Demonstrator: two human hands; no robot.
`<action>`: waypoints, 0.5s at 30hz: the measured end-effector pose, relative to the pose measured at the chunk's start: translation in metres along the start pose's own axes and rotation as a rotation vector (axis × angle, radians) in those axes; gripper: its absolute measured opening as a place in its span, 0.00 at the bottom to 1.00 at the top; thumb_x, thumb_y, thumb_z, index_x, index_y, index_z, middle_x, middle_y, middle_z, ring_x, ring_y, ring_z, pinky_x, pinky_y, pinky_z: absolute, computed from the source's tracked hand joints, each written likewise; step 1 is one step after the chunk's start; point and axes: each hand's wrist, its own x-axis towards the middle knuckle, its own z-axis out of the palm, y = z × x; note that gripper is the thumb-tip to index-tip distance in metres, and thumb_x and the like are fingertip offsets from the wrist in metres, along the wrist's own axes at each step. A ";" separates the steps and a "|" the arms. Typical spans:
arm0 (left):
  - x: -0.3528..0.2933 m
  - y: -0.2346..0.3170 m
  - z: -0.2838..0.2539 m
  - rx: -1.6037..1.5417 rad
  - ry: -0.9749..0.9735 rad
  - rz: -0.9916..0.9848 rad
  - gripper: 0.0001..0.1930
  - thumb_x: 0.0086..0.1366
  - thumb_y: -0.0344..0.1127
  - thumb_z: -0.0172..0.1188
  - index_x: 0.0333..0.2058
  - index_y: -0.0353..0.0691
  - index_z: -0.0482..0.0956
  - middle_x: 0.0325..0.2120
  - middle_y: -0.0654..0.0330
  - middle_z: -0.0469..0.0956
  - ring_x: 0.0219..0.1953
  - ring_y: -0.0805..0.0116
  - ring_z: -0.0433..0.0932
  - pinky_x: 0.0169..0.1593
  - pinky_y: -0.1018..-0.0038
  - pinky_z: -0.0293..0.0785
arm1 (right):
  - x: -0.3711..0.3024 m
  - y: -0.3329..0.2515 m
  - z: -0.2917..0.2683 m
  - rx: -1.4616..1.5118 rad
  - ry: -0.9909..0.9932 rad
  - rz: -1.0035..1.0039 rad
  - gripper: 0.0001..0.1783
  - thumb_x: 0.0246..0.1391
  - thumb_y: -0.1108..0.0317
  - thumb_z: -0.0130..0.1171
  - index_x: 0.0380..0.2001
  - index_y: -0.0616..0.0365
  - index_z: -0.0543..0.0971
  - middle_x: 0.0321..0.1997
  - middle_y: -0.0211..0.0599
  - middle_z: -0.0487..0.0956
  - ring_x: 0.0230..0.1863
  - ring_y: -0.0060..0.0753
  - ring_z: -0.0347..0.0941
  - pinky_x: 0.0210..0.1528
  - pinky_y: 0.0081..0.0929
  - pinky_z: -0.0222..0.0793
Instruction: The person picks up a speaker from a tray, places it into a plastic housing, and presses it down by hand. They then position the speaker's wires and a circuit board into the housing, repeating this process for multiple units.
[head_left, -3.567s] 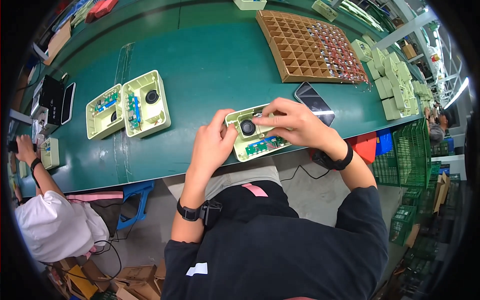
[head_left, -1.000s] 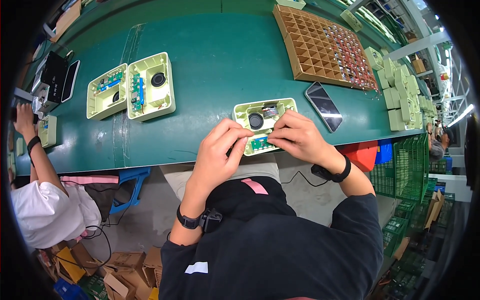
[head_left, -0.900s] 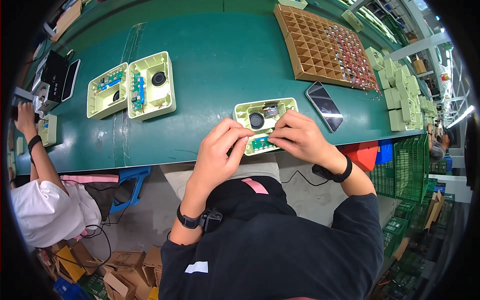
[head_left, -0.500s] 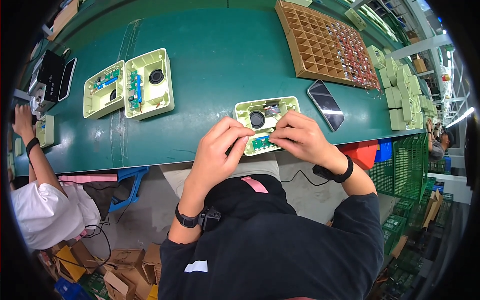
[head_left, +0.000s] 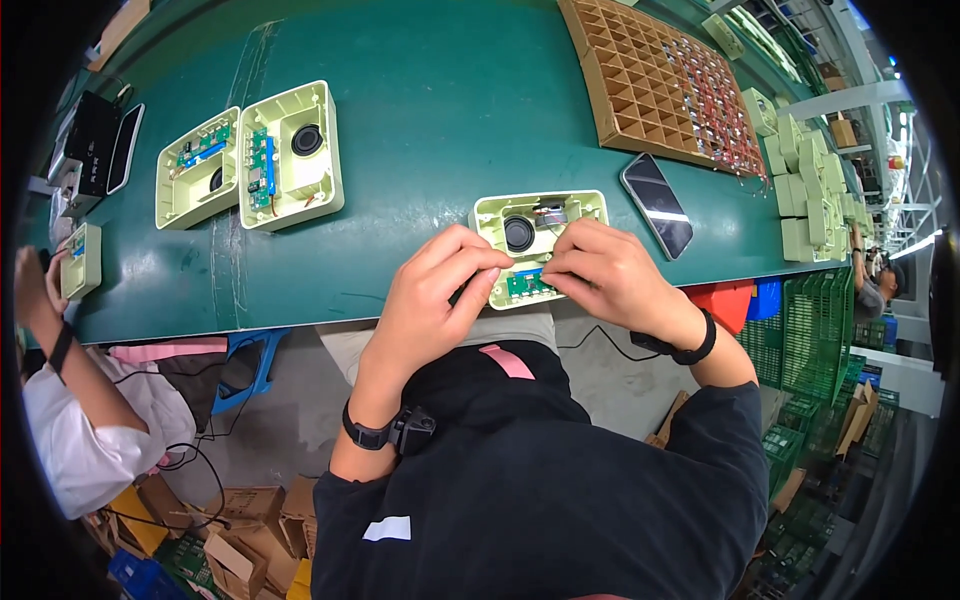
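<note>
A pale green plastic housing (head_left: 487,212) lies open side up at the table's near edge. It holds a round black speaker (head_left: 519,234), a small silvery part (head_left: 550,215) near its far wall and a green circuit board (head_left: 527,285) along its near side. My left hand (head_left: 445,285) is over the housing's left side, thumb and forefinger closing above the board; what they pinch is hidden. My right hand (head_left: 603,268) reaches in from the right, fingertips pinched at the board's right end. Whatever sits between those fingertips is too small to make out.
Two more housings (head_left: 318,205) with boards and speakers lie to the left. A divided cardboard tray (head_left: 640,95) with small wired parts stands at the back right, a phone (head_left: 657,205) before it. Housings are stacked (head_left: 800,190) far right. A co-worker's arm (head_left: 95,375) is at left.
Both my hands stay pinched at the housing, with hardly any shift. At left, the co-worker's hand has moved down and lies beside a small housing. The whole view has shifted slightly.
</note>
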 end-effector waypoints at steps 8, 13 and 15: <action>0.000 -0.006 0.000 -0.012 -0.016 0.030 0.07 0.68 0.20 0.61 0.42 0.33 0.85 0.36 0.58 0.77 0.31 0.71 0.76 0.33 0.76 0.72 | 0.003 -0.003 0.000 -0.020 -0.046 -0.004 0.09 0.47 0.79 0.72 0.33 0.62 0.82 0.34 0.38 0.77 0.34 0.44 0.76 0.34 0.37 0.72; 0.001 -0.007 0.001 -0.034 -0.011 0.020 0.07 0.68 0.20 0.62 0.42 0.33 0.85 0.36 0.58 0.77 0.31 0.71 0.76 0.33 0.76 0.73 | 0.002 0.000 0.002 0.001 -0.017 -0.026 0.09 0.48 0.81 0.70 0.33 0.62 0.82 0.34 0.38 0.77 0.34 0.44 0.76 0.34 0.37 0.72; 0.001 -0.008 0.002 -0.039 -0.013 0.021 0.07 0.68 0.20 0.62 0.42 0.33 0.85 0.36 0.58 0.77 0.31 0.72 0.76 0.32 0.76 0.73 | 0.002 -0.001 0.001 -0.007 -0.017 -0.021 0.09 0.48 0.82 0.70 0.33 0.62 0.82 0.34 0.38 0.76 0.34 0.44 0.75 0.34 0.37 0.72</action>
